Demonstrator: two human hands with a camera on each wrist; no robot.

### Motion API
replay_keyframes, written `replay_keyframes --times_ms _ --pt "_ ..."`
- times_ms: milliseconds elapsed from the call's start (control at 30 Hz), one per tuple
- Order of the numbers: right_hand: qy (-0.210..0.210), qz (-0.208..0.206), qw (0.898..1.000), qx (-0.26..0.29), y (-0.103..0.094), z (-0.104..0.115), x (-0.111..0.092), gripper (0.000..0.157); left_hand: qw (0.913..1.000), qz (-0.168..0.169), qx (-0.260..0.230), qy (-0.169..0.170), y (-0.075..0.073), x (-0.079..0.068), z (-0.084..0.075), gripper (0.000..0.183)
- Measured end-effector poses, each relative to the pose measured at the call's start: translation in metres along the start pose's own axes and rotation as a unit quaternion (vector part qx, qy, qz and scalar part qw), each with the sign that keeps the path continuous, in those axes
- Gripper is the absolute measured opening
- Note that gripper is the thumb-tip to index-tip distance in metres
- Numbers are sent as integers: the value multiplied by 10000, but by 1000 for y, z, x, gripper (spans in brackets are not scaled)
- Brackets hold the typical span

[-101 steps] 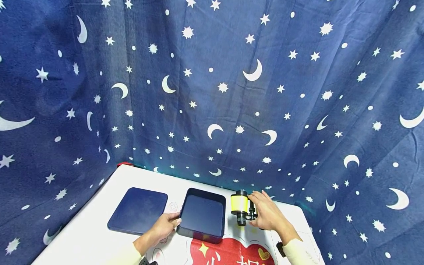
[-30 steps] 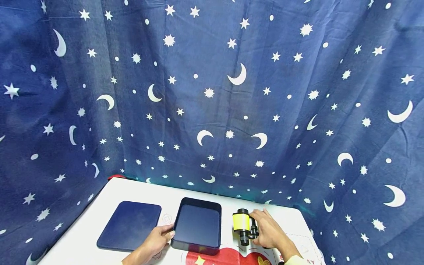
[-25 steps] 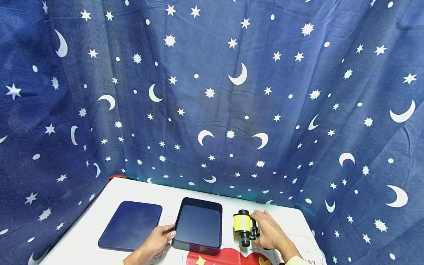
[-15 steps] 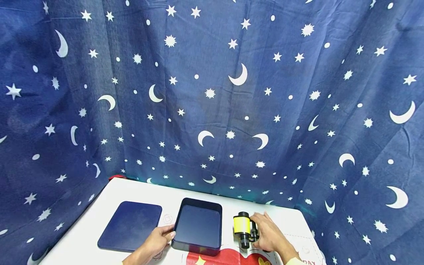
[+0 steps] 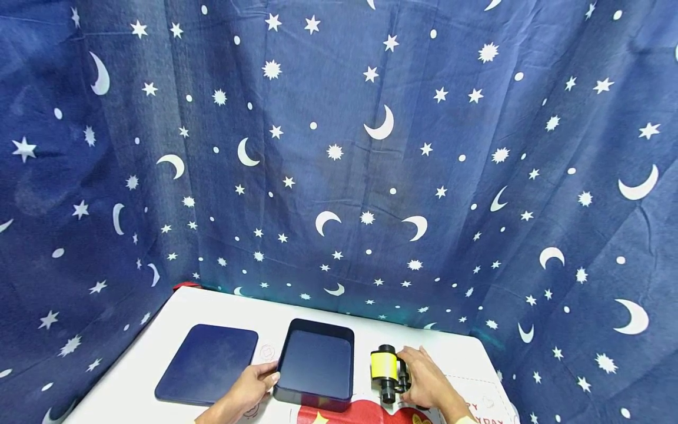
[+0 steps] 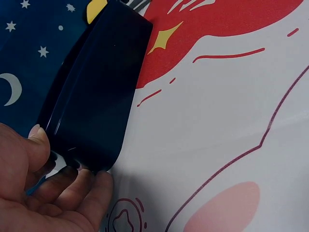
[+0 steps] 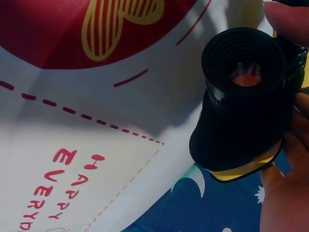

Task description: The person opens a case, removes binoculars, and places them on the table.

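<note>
Yellow and black binoculars [image 5: 384,365] lie under my right hand [image 5: 428,380] on the right side of the table in the head view. Thumb and fingers grip their right barrel, which is mostly hidden by the hand. Close up in the right wrist view, a round black eyepiece [image 7: 244,72] faces the camera. My left hand [image 5: 246,388] holds the left front part of a dark blue open box [image 5: 313,396], which has nothing in it. In the left wrist view, the thumb sits at the box's rim and the fingers touch its outer corner.
A flat dark blue lid [image 5: 209,362] lies left of the box, close to my left forearm. The white tablecloth [image 5: 228,303] carries red printed figures. A blue curtain [image 5: 349,176] with moons and stars closes off the back and sides.
Since the earliest frame, the binoculars have come nearer to me and farther from the box, and the head view has tilted up. Lately they have shifted slightly left. The left hand keeps its hold.
</note>
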State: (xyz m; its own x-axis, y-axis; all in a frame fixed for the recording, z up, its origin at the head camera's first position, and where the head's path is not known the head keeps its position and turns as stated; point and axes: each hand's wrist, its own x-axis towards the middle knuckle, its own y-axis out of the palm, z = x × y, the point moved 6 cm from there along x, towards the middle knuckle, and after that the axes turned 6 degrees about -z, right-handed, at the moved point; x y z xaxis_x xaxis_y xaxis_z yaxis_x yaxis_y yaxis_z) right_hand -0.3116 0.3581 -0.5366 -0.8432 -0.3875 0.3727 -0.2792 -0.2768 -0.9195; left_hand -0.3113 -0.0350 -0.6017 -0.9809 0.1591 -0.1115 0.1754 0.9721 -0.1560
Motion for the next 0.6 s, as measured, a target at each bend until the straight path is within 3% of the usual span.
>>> replay_keyframes --times_ms 600 --pt "174 25 9998 31 12 -5 0 79 9999 17 104 54 0 -3 -3 54"
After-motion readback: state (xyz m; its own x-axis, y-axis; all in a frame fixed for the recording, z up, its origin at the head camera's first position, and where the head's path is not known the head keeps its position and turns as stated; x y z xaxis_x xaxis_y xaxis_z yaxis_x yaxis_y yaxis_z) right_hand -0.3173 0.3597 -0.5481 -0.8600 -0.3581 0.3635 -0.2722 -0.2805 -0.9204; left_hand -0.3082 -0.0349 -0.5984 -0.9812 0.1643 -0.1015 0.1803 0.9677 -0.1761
